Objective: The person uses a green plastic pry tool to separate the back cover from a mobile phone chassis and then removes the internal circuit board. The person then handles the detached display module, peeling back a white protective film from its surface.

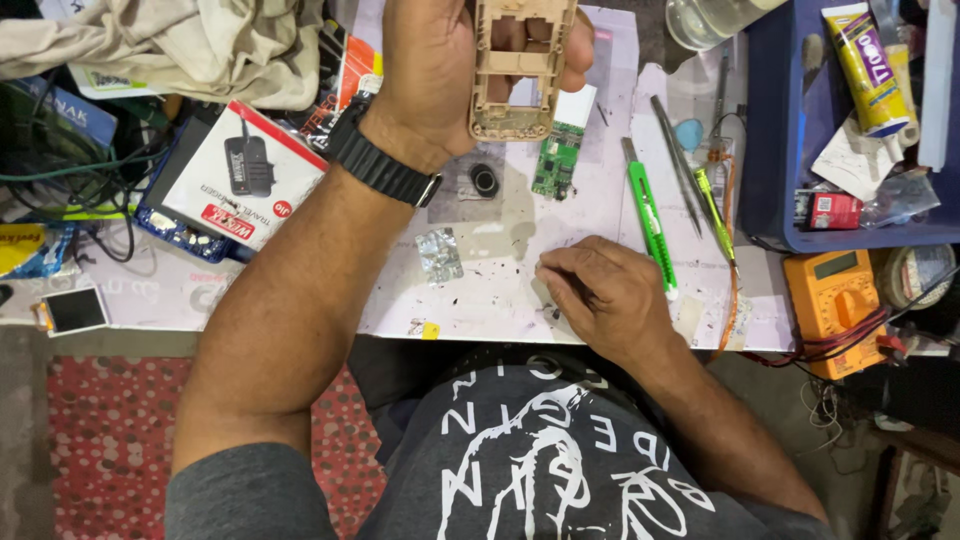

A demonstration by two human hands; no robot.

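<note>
Two hands: both belong to the person wearing the camera and work over a stained white tabletop (500, 290).
Left hand (440, 60): raised over the far edge of the tabletop, fingers wrapped around a beige phone frame (520, 70); a black wristwatch (382, 160) sits on the wrist.
Phone frame: held upright in the air, hollow, with the fingers showing through its openings; its lower end hangs above the far middle of the tabletop.
Right hand (600, 295): resting near the front edge of the tabletop, fingertips pinched together against the surface; what they pinch is too small to tell.
Circuit board (557, 160): green, flat on the tabletop just below the phone frame.
Black ring part (485, 180): lies left of the circuit board.
Foil blister strip (439, 255): lies left of the right hand.
Green utility knife (650, 220): lies lengthwise just beyond the right hand, its tip close to the knuckles.
Tweezers (675, 160): right of the knife, beside a green screwdriver (715, 210).
Orange multimeter (835, 300): at the front right corner.
Blue tray (765, 150): at the far right edge, holding a yellow tube (868, 70).
Red and white box (240, 180): at the left edge.
</note>
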